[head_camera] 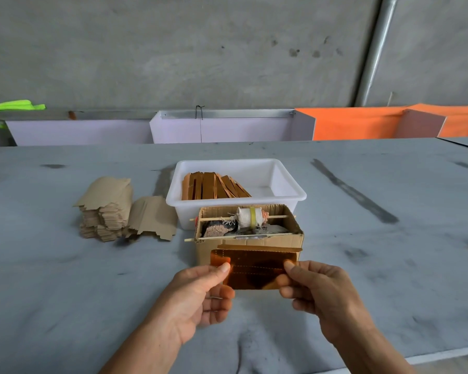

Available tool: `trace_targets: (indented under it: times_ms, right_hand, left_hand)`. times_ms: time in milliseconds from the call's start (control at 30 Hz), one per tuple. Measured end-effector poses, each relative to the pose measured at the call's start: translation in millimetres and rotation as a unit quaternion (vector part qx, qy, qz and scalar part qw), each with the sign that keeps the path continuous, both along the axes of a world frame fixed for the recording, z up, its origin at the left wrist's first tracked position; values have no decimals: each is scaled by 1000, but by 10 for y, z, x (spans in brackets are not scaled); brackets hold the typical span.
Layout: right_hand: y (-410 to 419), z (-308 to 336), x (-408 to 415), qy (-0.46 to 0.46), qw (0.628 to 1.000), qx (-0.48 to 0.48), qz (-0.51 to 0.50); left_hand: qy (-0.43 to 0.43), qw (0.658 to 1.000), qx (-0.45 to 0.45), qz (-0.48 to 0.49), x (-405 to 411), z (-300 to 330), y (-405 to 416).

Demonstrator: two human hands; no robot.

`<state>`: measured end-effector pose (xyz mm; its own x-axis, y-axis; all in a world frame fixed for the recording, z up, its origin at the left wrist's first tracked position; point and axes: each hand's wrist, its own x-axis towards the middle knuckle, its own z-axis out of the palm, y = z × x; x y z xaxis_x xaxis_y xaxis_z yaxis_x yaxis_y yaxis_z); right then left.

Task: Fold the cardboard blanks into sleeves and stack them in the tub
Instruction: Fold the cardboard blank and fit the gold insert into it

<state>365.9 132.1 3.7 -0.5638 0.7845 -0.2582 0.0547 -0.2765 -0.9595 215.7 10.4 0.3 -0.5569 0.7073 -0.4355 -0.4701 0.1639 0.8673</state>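
A shiny copper-coloured cardboard blank [254,268] with dashed crease lines is held up in front of me. My left hand [203,295] pinches its left edge, thumb on the front. My right hand [316,290] pinches its right edge the same way. Behind it stands a white plastic tub [287,190] holding several folded sleeves [214,186] leaning in a row at its left side. A stack of flat brown blanks [106,209] lies left of the tub, and one loose blank [153,218] leans against that stack.
An open cardboard box [287,241] with a cloth-wrapped roller on a stick [250,217] stands between the tub and my hands. The grey table [376,265] stretches to both sides. White and orange panels [362,125] line the far edge below a concrete wall.
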Motion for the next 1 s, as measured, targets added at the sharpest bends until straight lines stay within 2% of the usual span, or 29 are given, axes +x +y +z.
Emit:
trace_targets:
  times_ms: [100, 300, 700, 1000]
  right_hand:
    - [2, 11, 9, -5, 1000, 2, 5]
    - [-30, -5, -10, -12, 999, -15, 36]
    - [32, -51, -39, 65, 994, -81, 30]
    - [-31, -77, -123, 90, 994, -49, -27]
  left_hand:
    - [-5, 1000, 8, -12, 16, 3, 3]
    - [27, 997, 68, 35, 65, -36, 33]
    - [65, 989, 99, 93, 82, -43, 84]
    - [164, 969, 114, 144, 123, -45, 119]
